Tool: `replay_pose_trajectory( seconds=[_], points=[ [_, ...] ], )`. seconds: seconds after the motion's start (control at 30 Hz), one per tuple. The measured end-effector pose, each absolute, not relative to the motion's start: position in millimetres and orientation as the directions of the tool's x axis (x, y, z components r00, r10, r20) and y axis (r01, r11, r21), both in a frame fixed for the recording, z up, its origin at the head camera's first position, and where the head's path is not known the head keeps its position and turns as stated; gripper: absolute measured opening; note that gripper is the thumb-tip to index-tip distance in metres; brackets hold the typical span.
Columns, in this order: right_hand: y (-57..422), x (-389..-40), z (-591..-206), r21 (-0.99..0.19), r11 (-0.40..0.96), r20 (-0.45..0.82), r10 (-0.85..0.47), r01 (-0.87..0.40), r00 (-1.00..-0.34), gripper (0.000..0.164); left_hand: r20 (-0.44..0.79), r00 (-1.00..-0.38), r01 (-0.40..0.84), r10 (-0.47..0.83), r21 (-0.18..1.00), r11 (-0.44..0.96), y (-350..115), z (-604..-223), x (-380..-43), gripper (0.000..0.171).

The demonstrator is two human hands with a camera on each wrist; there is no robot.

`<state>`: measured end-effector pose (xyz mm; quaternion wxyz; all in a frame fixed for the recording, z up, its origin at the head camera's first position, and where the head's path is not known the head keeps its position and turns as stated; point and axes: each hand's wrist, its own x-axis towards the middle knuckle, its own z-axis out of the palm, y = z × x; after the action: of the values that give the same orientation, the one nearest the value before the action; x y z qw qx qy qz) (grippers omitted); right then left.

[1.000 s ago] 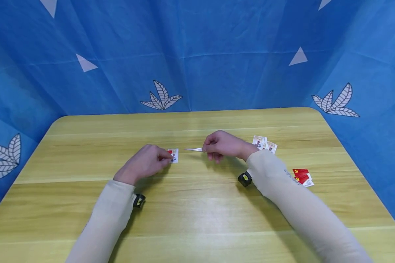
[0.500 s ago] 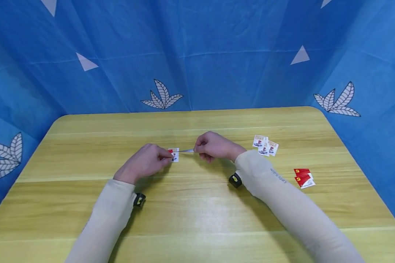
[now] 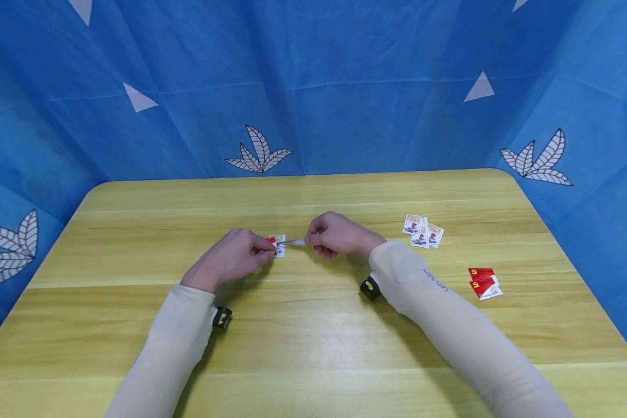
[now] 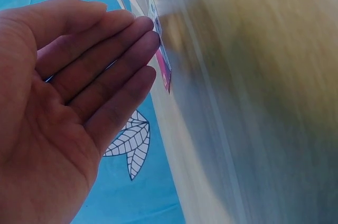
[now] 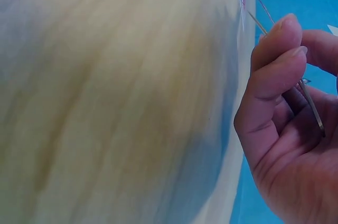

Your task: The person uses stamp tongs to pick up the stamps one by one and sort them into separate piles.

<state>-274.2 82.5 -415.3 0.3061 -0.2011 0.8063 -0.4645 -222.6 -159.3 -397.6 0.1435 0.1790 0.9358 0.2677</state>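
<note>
My left hand (image 3: 232, 258) stays low over the table, its fairly straight fingertips (image 4: 153, 42) at a small white picture stamp (image 3: 280, 247). A piece of red stamp (image 3: 270, 239) shows beside the index finger; the fingers hide the rest. My right hand (image 3: 335, 233) pinches a pair of slim metal tweezers (image 3: 294, 241) between thumb and fingers. The tips point left and overlap the white stamp, close to the left fingertips. The right wrist view shows the tweezers' back end (image 5: 312, 109) lying across the palm.
Several white picture stamps (image 3: 421, 231) overlap at the right, beyond the right forearm. Nearer lie overlapping red stamps (image 3: 482, 283) with white corners. A black wrist camera (image 3: 370, 287) sits under each sleeve. A blue printed curtain (image 3: 345, 128) closes off the table's (image 3: 292, 348) far side.
My right hand has moved left with the tweezers, bringing their tips from beside the white stamp to over it. The left hand has stayed nearly in place.
</note>
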Motion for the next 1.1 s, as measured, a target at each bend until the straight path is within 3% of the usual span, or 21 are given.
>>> replay_pose_trajectory(
  seconds=[0.7, 1.1],
  points=[
    [75, -274, -420, -0.862, 0.495, -0.288, -0.657, -0.111, -0.696, 0.017, -0.165, -0.896, 0.266, 0.413, 0.546, 0.795, -158, -398, -222, 0.015],
    [72, -276, -420, -0.87, 0.486, -0.3, -0.663, -0.089, -0.686, 0.016, -0.169, -0.884, 0.286, 0.435, 0.542, 0.79, -159, -395, -223, 0.014]
  ],
)
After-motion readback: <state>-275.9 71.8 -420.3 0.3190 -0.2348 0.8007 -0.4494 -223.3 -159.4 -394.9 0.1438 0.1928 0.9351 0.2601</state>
